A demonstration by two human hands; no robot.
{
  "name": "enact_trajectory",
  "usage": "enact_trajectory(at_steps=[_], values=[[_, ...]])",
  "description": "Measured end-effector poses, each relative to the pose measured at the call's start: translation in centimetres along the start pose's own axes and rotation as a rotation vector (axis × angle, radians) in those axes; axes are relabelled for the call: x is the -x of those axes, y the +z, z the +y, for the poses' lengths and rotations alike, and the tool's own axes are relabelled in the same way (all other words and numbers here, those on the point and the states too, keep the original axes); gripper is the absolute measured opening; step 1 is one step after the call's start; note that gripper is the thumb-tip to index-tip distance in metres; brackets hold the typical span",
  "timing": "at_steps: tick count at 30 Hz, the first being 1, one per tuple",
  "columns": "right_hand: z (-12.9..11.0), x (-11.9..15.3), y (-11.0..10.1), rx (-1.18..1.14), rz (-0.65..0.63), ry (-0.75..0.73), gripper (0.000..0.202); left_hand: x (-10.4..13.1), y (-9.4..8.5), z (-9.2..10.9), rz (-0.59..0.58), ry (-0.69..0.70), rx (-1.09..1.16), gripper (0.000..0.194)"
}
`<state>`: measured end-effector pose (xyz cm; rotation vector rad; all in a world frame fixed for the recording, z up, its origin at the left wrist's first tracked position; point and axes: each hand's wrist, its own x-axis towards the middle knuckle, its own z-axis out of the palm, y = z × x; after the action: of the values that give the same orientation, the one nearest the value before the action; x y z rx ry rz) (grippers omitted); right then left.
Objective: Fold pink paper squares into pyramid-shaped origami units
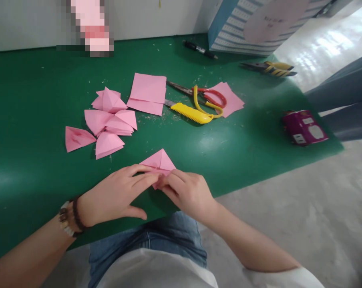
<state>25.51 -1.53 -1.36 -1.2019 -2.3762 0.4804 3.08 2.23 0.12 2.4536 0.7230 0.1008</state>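
A folded sheet of pink paper (162, 159) lies near the front edge of the green table, its creased point facing away from me. My left hand (116, 192) rests over its left side, fingertips on the paper, fingers stretched out and thumb spread. With bent, closed fingers, my right hand (188, 190) pinches the paper's lower right part; its fingertips are partly hidden. Beyond my left hand sit several folded pink paper pieces (110, 122), some standing up in points. Square pink sheets (147, 90) are stacked past them.
Red-and-yellow-handled scissors (209, 98) and a yellow-handled cutter (191, 113) lie mid-table, beside more pink sheets (230, 100). Farther back are a black pen (200, 49), pliers (271, 69) and a striped box (250, 28). A purple packet (305, 127) sits near the table's right edge, by a person's legs (349, 92).
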Motion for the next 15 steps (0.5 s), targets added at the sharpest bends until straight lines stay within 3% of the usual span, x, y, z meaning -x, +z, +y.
enact_trajectory(at_steps=[3, 6, 8, 11, 15], values=[[1.0, -0.2, -1.7, -0.137, -0.021, 0.028, 0.017, 0.0, -0.1, -0.2, -0.008, 0.109, -0.060, 0.081], [2.8, -1.0, -3.7, -0.109, 0.073, 0.107, 0.012, 0.1, -0.1, -0.7, 0.027, 0.195, -0.119, 0.078], [3.8, -1.6, -4.3, -0.084, 0.024, -0.007, 0.019, 0.3, -0.1, -1.0, 0.063, 0.231, -0.139, 0.070], [4.5, -1.9, -4.0, -0.030, -0.077, -0.156, 0.021, 0.4, -0.1, -1.4, 0.102, 0.258, -0.152, 0.060], [4.3, -1.3, -2.7, 0.082, -0.069, -0.179, 0.020, 0.5, -0.2, -1.4, 0.117, 0.249, -0.200, 0.054]])
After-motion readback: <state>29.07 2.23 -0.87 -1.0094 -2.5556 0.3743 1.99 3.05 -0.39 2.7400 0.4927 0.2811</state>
